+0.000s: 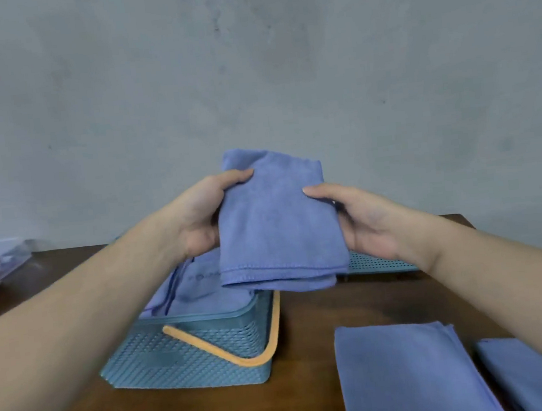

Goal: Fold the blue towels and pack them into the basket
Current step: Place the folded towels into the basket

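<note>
The grip of the left hand (198,219) and the right hand (360,223) pinches a folded blue towel (278,224) by its sides, flat above the basket (191,355), seemingly to lower it onto the towel inside (198,288), while two more towels (408,374) lie on the counter (300,315) at five o'clock.

I hold a folded blue towel (278,224) above the teal basket (191,355), my left hand (198,219) gripping its left edge and my right hand (357,220) its right edge, thumbs on top. Inside the basket lies another blue towel (191,289), and the orange handle (237,347) hangs down over the basket's near wall. Right of the basket, on the brown table (308,397), lie two more flat towels (408,374), with a perforated teal lid (378,263) behind my right hand.
</note>
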A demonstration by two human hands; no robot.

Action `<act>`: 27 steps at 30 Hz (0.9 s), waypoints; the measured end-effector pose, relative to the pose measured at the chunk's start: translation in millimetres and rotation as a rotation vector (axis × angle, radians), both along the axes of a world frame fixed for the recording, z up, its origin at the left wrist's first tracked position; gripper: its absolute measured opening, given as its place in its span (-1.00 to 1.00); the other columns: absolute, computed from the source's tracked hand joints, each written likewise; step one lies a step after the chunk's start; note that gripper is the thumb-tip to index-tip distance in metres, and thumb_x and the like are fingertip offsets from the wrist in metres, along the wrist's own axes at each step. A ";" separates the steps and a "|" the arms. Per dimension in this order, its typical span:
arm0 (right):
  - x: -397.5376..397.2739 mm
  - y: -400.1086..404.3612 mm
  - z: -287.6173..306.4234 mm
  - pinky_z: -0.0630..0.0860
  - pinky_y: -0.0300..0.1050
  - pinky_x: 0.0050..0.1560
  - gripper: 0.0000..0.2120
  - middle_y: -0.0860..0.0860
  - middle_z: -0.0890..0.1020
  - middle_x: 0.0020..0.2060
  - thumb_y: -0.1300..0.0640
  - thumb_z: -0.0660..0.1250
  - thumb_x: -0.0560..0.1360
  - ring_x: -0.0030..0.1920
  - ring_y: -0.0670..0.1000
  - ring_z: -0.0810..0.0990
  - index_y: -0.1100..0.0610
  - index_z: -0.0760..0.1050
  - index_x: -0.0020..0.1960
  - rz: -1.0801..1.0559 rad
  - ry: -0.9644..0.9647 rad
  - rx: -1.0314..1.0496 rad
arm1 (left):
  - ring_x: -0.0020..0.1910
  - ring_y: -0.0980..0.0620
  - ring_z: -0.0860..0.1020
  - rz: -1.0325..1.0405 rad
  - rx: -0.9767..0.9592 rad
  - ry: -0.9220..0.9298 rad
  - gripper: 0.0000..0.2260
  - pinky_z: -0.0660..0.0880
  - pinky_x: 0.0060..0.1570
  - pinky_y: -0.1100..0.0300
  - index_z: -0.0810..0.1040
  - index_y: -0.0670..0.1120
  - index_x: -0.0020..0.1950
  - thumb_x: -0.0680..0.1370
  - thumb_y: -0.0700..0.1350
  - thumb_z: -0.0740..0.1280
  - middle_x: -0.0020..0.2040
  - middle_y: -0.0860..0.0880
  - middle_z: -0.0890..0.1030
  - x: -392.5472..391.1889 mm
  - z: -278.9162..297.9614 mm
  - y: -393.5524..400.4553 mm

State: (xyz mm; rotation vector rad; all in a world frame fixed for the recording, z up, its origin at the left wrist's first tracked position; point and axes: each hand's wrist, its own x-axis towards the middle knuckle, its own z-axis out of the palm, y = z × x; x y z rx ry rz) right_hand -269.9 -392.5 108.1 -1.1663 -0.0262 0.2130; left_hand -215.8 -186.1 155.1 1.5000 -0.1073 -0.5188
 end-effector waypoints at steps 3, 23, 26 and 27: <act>23.6 42.6 3.9 0.68 -0.12 -0.04 -0.75 0.09 0.72 0.11 0.25 0.28 0.61 0.04 0.01 0.72 0.17 0.54 0.28 -0.064 -0.058 -0.082 | 0.18 -0.07 0.64 0.058 0.013 0.008 -0.67 0.56 0.18 0.02 0.59 -0.16 0.31 0.62 -0.01 0.32 0.18 -0.13 0.68 20.7 -3.6 46.7; 112.4 244.2 -18.3 0.67 -0.05 -0.24 -0.78 0.09 0.67 -0.12 0.30 0.18 0.63 -0.26 0.02 0.67 0.16 0.48 0.22 0.068 0.062 -0.664 | 0.31 0.03 0.47 0.074 0.984 -0.733 -0.71 0.30 0.16 0.33 0.55 -0.01 0.37 0.65 -0.13 0.31 0.41 -0.06 0.48 97.5 -59.9 247.3; 112.7 246.2 -24.9 0.68 -0.03 -0.27 -0.80 0.13 0.68 -0.14 0.28 0.22 0.63 -0.30 0.04 0.68 0.23 0.48 0.24 0.107 0.083 -0.740 | 0.55 -0.07 0.25 -0.041 1.207 -0.800 -0.65 0.16 0.45 0.18 0.49 0.02 0.44 0.65 -0.02 0.31 0.59 -0.15 0.21 98.3 -66.5 253.7; 112.7 246.3 -26.8 0.69 -0.03 -0.30 -0.79 0.16 0.68 -0.12 0.28 0.24 0.63 -0.30 0.06 0.69 0.26 0.49 0.25 0.115 0.088 -0.757 | 0.59 -0.08 0.16 -0.088 1.282 -0.857 -0.63 0.09 0.50 0.12 0.45 0.06 0.47 0.65 0.04 0.28 0.63 -0.12 0.10 95.8 -67.4 254.4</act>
